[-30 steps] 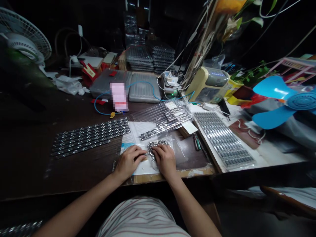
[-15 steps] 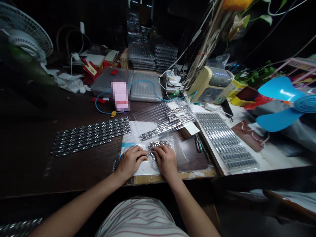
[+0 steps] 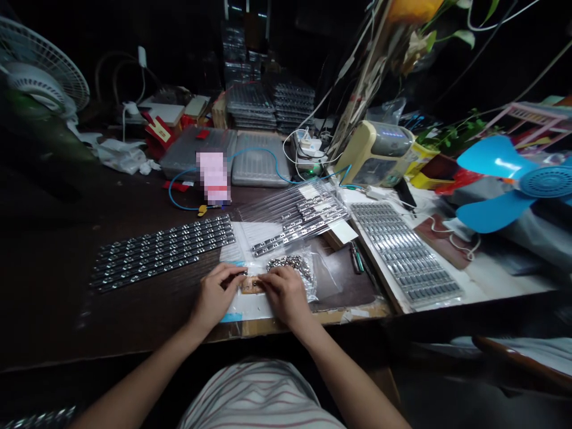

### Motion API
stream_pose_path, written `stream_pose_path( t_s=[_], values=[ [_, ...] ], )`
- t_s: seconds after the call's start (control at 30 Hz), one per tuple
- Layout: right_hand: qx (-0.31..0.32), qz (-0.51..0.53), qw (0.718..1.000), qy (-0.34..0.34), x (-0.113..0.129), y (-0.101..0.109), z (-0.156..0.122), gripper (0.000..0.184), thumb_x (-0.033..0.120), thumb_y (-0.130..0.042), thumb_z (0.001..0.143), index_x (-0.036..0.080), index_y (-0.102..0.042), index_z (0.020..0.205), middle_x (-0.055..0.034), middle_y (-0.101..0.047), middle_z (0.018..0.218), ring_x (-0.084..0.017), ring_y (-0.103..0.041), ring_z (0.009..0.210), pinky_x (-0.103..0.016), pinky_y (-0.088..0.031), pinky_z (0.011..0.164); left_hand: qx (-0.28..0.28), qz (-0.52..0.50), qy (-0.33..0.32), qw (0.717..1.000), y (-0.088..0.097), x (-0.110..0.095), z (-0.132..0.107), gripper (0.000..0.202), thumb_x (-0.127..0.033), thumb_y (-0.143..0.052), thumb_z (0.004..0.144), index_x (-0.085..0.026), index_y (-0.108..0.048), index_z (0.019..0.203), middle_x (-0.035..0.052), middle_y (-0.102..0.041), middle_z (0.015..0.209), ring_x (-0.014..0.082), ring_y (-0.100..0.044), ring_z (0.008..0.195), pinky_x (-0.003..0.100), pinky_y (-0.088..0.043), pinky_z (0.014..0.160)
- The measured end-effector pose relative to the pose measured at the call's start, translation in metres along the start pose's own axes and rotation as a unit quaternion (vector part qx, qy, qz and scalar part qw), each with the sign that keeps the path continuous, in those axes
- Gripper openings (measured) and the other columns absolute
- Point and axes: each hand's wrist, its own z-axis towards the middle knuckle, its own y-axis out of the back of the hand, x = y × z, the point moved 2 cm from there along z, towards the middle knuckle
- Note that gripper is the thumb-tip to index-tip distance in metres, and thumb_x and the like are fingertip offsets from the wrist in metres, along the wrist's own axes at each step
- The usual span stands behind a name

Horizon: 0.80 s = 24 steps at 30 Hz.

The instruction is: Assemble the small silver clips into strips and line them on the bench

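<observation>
A small tan block (image 3: 252, 285), with tiny marks or holes on top, lies on a white sheet (image 3: 257, 310) between my hands. At its left end my left hand (image 3: 217, 298) is closed, pinching a small dark piece (image 3: 242, 272) above the block. My right hand (image 3: 286, 298) has its fingertips pinched together at the block's right end; what they hold is hidden. Just beyond it, a clear plastic bag (image 3: 313, 286) lies open with a heap of small shiny metal parts (image 3: 288, 262). A clear ribbed tray (image 3: 268, 205), partly filled with dark and silver pieces, sits behind.
On the left lies a tray with rows of dark pieces (image 3: 163, 250); another filled tray (image 3: 402, 256) is at the right. A green-handled tool (image 3: 356, 257) lies beside the bag. Farther back are a phone (image 3: 213, 177) with a blue cable and stacked trays (image 3: 292, 101). A blue fan (image 3: 513, 185) stands right.
My right hand has come away from the heap of metal parts, left to the tan block. My left hand has shifted slightly left, with a dark piece now showing in its fingers.
</observation>
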Motion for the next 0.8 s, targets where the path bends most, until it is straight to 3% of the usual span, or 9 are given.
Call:
stream_pose_path(
  t_s=[0.1,0.23,0.63,0.8],
  values=[
    [0.024,-0.028,0.999,-0.007,0.007,-0.008,0.003,0.003,0.026,-0.067,0.084,0.025,-0.07,0.085,-0.0007,-0.067,0.082,-0.016,-0.055,0.08,-0.029,-0.035,0.072,0.0,-0.029,0.024,0.999,0.006,0.006,-0.002,0.019,-0.03,-0.058,0.083,-0.019,-0.072,0.09,0.0054,-0.067,0.091,0.0177,-0.063,0.084,0.026,-0.051,0.068],
    [0.016,-0.057,0.998,-0.02,0.009,-0.013,0.005,0.015,0.036,-0.071,0.08,0.023,-0.068,0.073,0.0002,-0.067,0.076,-0.016,-0.054,0.077,-0.031,-0.031,0.072,0.002,-0.047,0.038,0.998,0.007,0.01,-0.002,0.021,-0.032,-0.058,0.082,-0.018,-0.072,0.089,0.0062,-0.068,0.091,0.018,-0.064,0.084,0.025,-0.052,0.064],
    [0.003,-0.01,1.0,0.0,0.009,-0.014,0.006,0.006,0.027,-0.063,0.087,0.022,-0.066,0.084,-0.0005,-0.068,0.082,-0.017,-0.054,0.081,-0.031,-0.031,0.075,0.006,-0.044,0.034,0.998,0.006,0.008,-0.002,0.021,-0.032,-0.058,0.081,-0.018,-0.072,0.09,0.0066,-0.068,0.09,0.0189,-0.064,0.085,0.026,-0.053,0.066],
    [0.025,-0.003,1.0,0.013,0.011,-0.016,0.007,0.006,0.026,-0.062,0.088,0.022,-0.065,0.085,-0.0005,-0.068,0.082,-0.016,-0.055,0.08,-0.03,-0.032,0.074,0.007,-0.042,0.033,0.999,0.005,0.008,0.0,0.021,-0.031,-0.058,0.082,-0.018,-0.072,0.09,0.0065,-0.067,0.089,0.0181,-0.063,0.084,0.025,-0.053,0.064]
  ],
)
